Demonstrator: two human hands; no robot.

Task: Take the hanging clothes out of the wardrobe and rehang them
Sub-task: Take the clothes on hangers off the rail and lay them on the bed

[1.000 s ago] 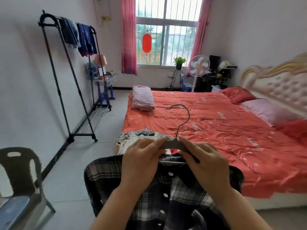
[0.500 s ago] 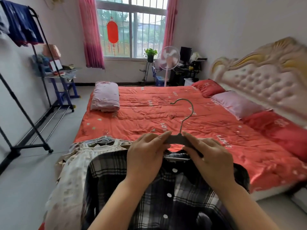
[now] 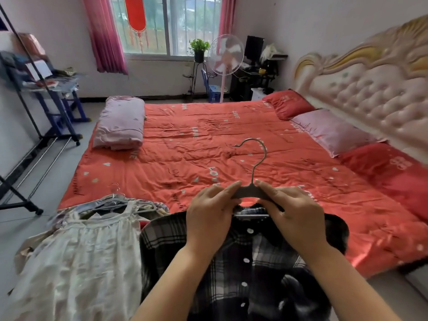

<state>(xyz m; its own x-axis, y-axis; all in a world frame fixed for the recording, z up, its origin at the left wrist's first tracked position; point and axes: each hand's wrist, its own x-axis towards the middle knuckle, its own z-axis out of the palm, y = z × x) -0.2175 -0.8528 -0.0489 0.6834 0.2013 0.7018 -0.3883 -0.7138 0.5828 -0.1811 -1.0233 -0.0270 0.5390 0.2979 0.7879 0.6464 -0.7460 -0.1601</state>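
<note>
Nearest, a plaid shirt [image 3: 231,262] hangs buttoned in front of the person, its collar up on a grey hanger [image 3: 251,193]. The left hand [image 3: 208,218] and right hand [image 3: 296,218] meet at the hanger's middle, one on each side of the hook stem. The fingers [image 3: 228,189] of both are curled and pinch the bar, and the hook stands upright and free above them. The shirt's shoulders spread out under the wrists; whether they sit fully on the hanger's arms is hidden by the hands.

Just to the left, a white dress [image 3: 88,251] lies on top of a pile of other hung garments at the corner of the bed [image 3: 208,147], touching the shirt's edge. Farther left, well apart, stands a black rack [image 3: 20,205], probably where the shirt is meant to go.

The likely trouble is the grip itself. With both hands at the centre, nothing steadies the hanger's ends, so a tilt on the way could let a shoulder slide off. Releasing one hand to reach the rail would invite that. The shirt's hem could also snag the dress and drag it off the bed.
</note>
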